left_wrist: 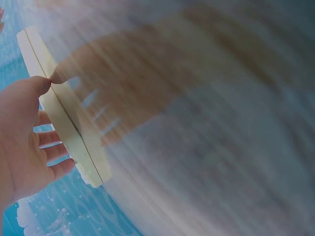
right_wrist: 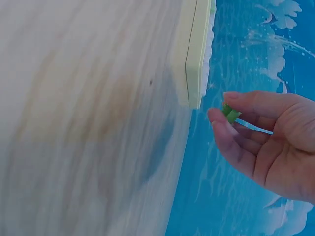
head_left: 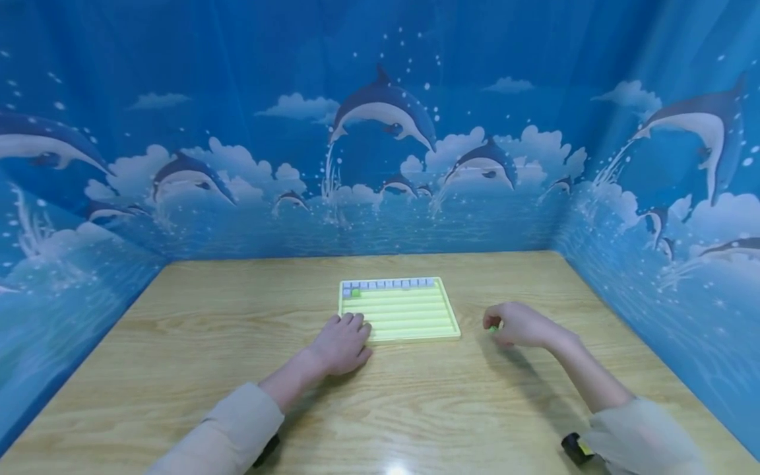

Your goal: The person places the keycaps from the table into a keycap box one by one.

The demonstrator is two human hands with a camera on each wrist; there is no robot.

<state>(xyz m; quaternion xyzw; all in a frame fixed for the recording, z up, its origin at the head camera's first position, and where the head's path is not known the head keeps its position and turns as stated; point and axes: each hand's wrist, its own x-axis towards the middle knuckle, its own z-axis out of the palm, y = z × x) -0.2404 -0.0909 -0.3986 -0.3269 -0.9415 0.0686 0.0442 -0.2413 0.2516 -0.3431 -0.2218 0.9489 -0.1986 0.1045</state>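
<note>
A pale yellow-green tray (head_left: 410, 322) with ridged rows lies on the table. Small lavender blocks (head_left: 388, 284) line its back row. In the second row, at the left, one lavender block (head_left: 347, 293) sits beside a green block (head_left: 356, 293). My left hand (head_left: 341, 344) holds the tray's front-left part, fingers over the edge and thumb (left_wrist: 42, 84) against the front side. To the right of the tray, above the table, my right hand (head_left: 518, 324) pinches a small green block (right_wrist: 230, 113) between thumb and fingertips. The fingers partly cover this block.
The wooden table (head_left: 237, 297) reaches back to a blue curtain (head_left: 285, 231) printed with dolphins and clouds. Curtain also hangs along both sides. A dark strapped device (head_left: 576, 448) is under the right sleeve.
</note>
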